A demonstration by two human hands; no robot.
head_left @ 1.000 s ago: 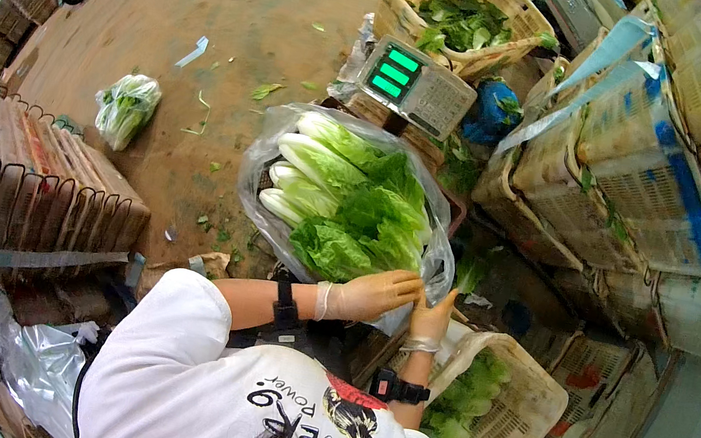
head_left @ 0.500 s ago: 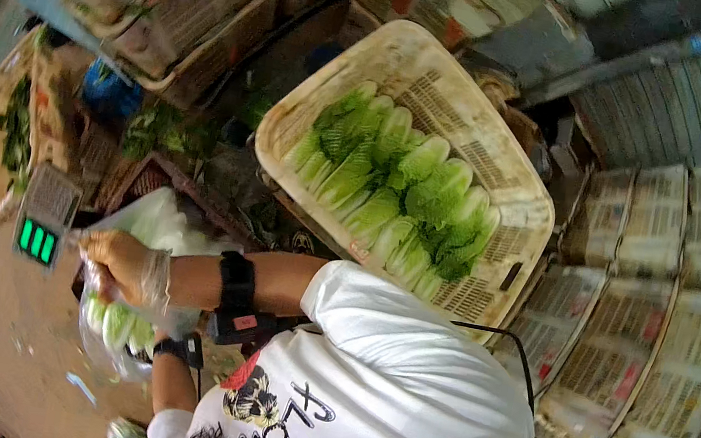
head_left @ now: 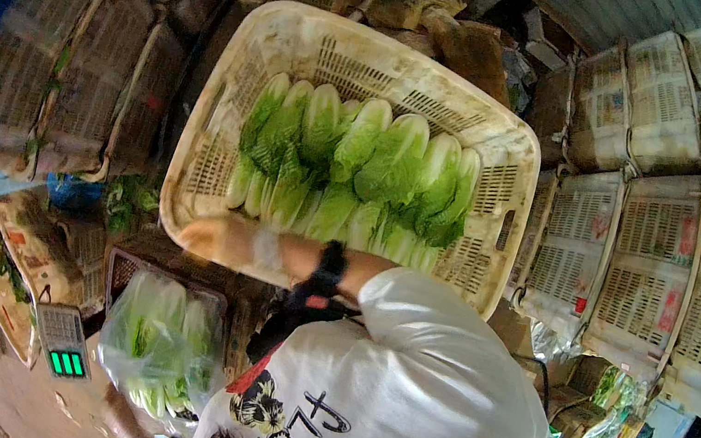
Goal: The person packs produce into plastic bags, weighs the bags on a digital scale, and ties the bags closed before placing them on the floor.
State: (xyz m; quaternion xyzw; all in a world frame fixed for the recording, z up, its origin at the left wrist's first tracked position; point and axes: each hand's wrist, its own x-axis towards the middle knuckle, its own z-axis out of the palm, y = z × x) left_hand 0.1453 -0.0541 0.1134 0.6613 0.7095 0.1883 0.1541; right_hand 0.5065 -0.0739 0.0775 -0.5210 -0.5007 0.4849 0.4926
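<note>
My right hand point(head_left: 202, 236) reaches across the near rim of a big cream plastic crate point(head_left: 184, 162), its fingers smeared by motion. Rows of napa cabbages point(head_left: 381, 154) lie in that crate, green leaves overlapping in the middle. Lower left, a clear plastic bag point(head_left: 163, 327) with several cabbages inside rests by a dark crate point(head_left: 127, 264). Beside the lower edge of this bag is my left hand point(head_left: 116, 410); its blurred fingers do not show whether they grip the plastic. A scale display point(head_left: 67, 352) with lit green digits stands left of the bag.
Stacked white slatted crates point(head_left: 639, 232) rise on the right, and more crates point(head_left: 86, 69) stand at the upper left. A long tan container point(head_left: 11, 281) with greens sits at the far left. A blue bundle point(head_left: 73, 194) lies near loose leaves.
My right hand has left the plastic bag and swung over to the cream crate's near rim. My view has turned to the right, and the bag now sits by the dark crate.
</note>
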